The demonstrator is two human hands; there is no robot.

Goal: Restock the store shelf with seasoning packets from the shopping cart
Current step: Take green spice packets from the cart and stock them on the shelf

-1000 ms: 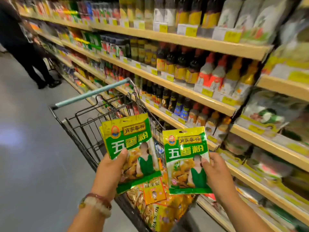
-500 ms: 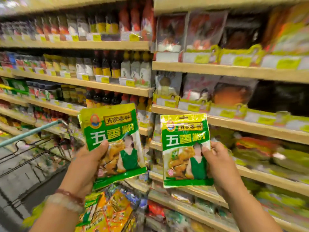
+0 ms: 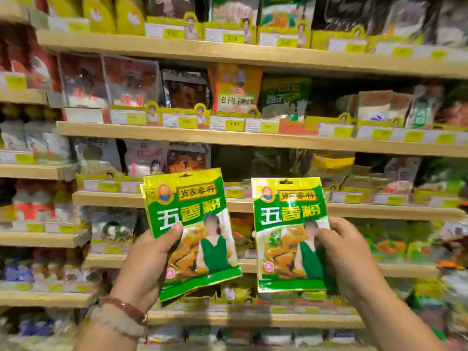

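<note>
I hold two green and yellow seasoning packets upright in front of the wooden store shelf (image 3: pixel 253 141). My left hand (image 3: pixel 147 262) grips the left packet (image 3: pixel 190 219) by its lower left side, thumb across the front; it tilts slightly left. My right hand (image 3: pixel 347 254) grips the right packet (image 3: pixel 288 224) at its right edge, thumb on the front. Both packets hang in the air, short of the shelves. A dark gap (image 3: pixel 253 163) between products lies on the shelf just above the two packets. The shopping cart is out of view.
Wooden shelves fill the whole view, packed with bagged seasonings behind yellow price tags (image 3: pixel 233 124). Bottles (image 3: pixel 33 206) and other goods stand on the left section. Lower shelves (image 3: pixel 253 319) hold more packets, blurred.
The view has swung right, away from the cart, which has left the frame. Both hands have carried the packets toward the packet shelves, now faced head on.
</note>
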